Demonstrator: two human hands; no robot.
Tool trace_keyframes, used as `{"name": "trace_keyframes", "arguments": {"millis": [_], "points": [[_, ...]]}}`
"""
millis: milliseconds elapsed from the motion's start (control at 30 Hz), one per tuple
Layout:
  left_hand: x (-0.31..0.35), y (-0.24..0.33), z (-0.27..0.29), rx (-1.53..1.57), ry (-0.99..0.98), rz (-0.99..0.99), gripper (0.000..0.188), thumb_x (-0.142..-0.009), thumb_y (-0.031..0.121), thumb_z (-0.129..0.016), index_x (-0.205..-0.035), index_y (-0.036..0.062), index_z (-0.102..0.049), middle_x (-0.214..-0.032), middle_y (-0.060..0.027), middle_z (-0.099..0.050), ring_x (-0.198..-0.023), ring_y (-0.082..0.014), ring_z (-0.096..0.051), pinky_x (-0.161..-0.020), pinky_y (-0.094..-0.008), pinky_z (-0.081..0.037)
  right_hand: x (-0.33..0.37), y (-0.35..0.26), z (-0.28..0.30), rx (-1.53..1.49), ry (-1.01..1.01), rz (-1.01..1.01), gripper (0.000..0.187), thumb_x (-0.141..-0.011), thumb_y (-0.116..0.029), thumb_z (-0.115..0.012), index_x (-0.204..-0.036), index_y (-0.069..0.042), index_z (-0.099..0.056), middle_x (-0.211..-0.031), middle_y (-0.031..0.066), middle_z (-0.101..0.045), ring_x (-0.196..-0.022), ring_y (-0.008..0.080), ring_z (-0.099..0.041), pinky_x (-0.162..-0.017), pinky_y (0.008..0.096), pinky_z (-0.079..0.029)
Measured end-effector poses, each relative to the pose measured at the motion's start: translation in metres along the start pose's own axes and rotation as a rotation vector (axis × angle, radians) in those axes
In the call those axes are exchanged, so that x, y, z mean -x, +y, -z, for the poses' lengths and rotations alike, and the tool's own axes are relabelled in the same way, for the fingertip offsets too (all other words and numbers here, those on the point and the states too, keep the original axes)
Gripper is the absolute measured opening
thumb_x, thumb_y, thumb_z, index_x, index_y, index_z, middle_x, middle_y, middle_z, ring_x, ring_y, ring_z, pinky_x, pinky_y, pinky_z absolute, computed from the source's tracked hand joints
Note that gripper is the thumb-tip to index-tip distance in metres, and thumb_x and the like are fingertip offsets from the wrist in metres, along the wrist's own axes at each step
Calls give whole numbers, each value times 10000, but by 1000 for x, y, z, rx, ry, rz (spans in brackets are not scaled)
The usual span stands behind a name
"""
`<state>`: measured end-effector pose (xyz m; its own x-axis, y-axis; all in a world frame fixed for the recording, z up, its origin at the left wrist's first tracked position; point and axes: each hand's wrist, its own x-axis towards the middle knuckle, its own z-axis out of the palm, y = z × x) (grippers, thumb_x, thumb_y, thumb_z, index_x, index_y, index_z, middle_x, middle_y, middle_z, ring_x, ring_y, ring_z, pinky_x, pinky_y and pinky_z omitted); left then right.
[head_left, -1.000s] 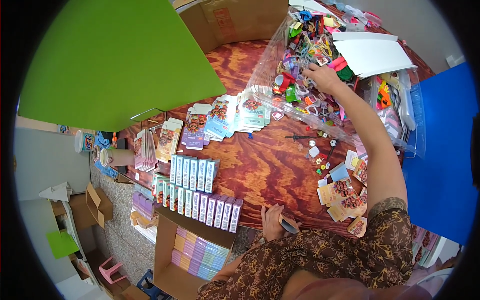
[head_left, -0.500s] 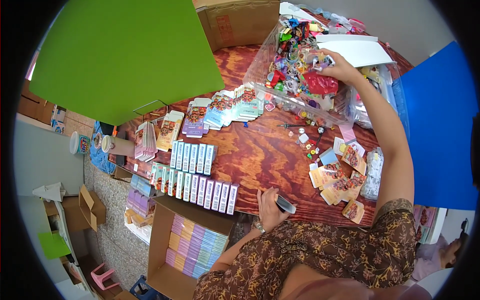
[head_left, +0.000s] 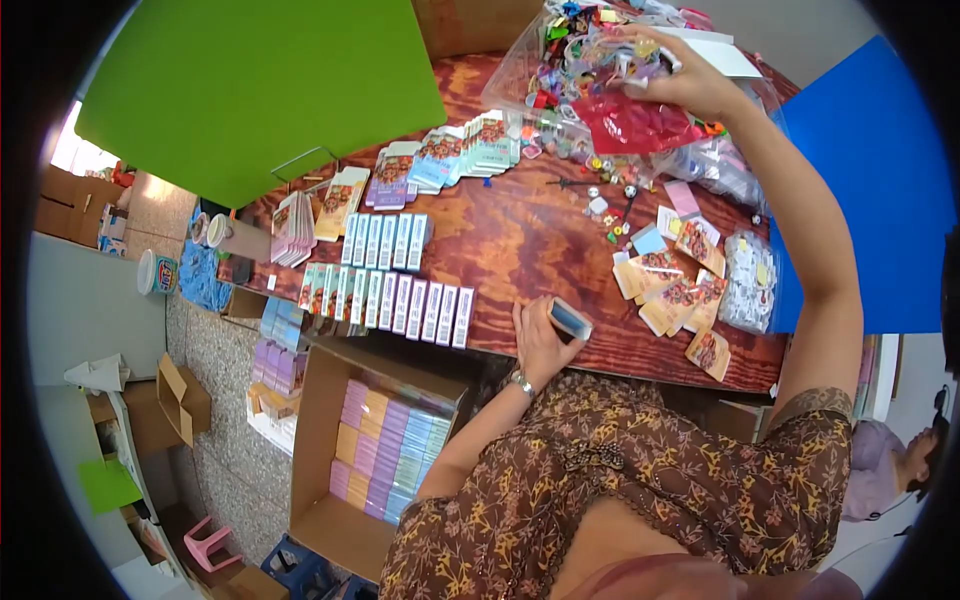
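Observation:
My left hand (head_left: 541, 345) rests by the table's front edge, fingers closed around a small slim box (head_left: 569, 320) with a dark, bluish inside showing at its end. At the far right, my right hand (head_left: 690, 82) reaches over a clear plastic tray (head_left: 508, 88) heaped with small colourful trinkets (head_left: 590, 50). Its fingers curl among clear and whitish pieces; exactly what they hold cannot be made out. Directly below that hand lies a shiny red plastic packet (head_left: 632, 125), partly over the tray's near side.
Rows of small boxes (head_left: 400, 300) stand left of centre, with fanned flat cartons (head_left: 440, 160) behind. Orange cards (head_left: 670, 290) and a clear bag of white pieces (head_left: 750, 285) lie right. A cardboard box (head_left: 320, 440) of packed boxes sits below. Green (head_left: 260, 100) and blue panels (head_left: 880, 200) flank the table.
The view has shifted, so the table sits higher in it. My right hand stays over the tray, and the red packet now spreads wider below it. My left hand still holds the slim box.

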<state>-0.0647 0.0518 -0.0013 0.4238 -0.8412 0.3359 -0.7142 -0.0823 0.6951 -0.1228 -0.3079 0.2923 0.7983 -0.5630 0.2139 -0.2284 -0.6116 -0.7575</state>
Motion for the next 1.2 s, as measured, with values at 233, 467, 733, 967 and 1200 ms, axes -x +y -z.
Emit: {"name": "trace_keyframes", "arguments": {"millis": [233,467,733,967,1200], "points": [[4,0,0,-9,24,-10,872,-669,351,-882,-1336,6,-438,-1246,-171,-558,-1226,-348,-507,-1148,-599,-253,52,43,-103,-89,-290,-94,556,-814,-85,-749,-1342,-129,-579,-1209,54,-648,-1084,131,-608,-938,287,-502],[2,1,0,-41,60,-74,863,-726,462,-857,-1314,-21,-451,-1195,-183,-567,-1137,-367,-550,-1094,-592,-306,72,123,-169,386,-158,155,627,-704,-108,-736,-1309,-189,-590,-1323,130,-575,-1115,409,-607,-971,463,-505],[5,-1,0,-52,74,-93,848,-730,474,-852,-1299,-15,-458,-1157,-186,-577,-1121,-386,-557,-1097,-584,-302,72,113,-178,680,-384,-25,754,-772,-327,-783,-1463,-335,-481,-1496,149,-458,-1299,410,-502,-1064,489,-459],[2,-1,-2,-41,81,-114,854,-721,477,-863,-1287,-14,-453,-1160,-191,-587,-1101,-405,-557,-1096,-588,-309,69,100,-150,636,-287,130,293,-824,-179,-658,-1113,-142,-685,-1051,149,-677,-966,381,-666,-818,476,-537],[4,2,-3,-3,84,-106,852,-666,372,-889,-1312,20,-458,-1177,-145,-576,-1154,-346,-560,-1138,-605,-279,167,95,-193,773,-560,137,405,-751,-258,-812,-1087,-124,-632,-1069,94,-620,-977,319,-658,-772,454,-559]]}}
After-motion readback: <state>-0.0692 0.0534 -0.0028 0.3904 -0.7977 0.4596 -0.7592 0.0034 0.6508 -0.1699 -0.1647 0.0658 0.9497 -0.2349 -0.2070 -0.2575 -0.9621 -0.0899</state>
